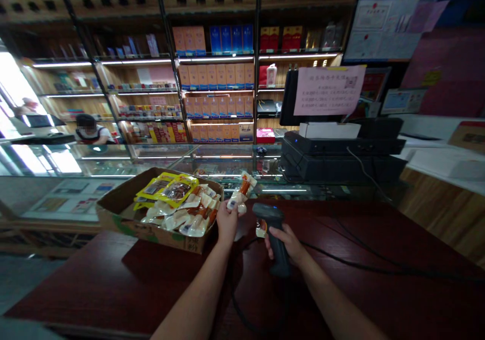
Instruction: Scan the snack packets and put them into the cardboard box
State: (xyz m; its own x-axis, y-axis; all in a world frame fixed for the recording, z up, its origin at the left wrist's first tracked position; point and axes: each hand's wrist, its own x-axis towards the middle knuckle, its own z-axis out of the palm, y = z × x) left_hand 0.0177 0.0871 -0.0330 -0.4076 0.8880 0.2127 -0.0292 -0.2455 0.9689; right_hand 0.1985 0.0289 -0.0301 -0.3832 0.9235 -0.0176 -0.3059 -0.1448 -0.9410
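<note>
My left hand (228, 221) is closed on a vacuum-packed snack (242, 191), a clear and white packet with something reddish-brown inside, raised above the table beside the box. In my right hand (286, 241) is a dark barcode scanner (276, 236), its handle gripped and its head turned toward the packet. A small blue light shows on the scanner's top. Partly hidden behind the scanner is a small packet (260, 229); I cannot tell whether my fingers touch it. An open cardboard box (151, 234) holds several similar packets (197, 211) and yellow bags (168, 187).
The dark red table (341, 239) carries black cables (352, 264) on the right. Behind it stand a glass counter (227, 151), a black cash drawer (341, 160) and a pink sign (329, 91). Stocked shelves line the back; a person (93, 132) sits at far left.
</note>
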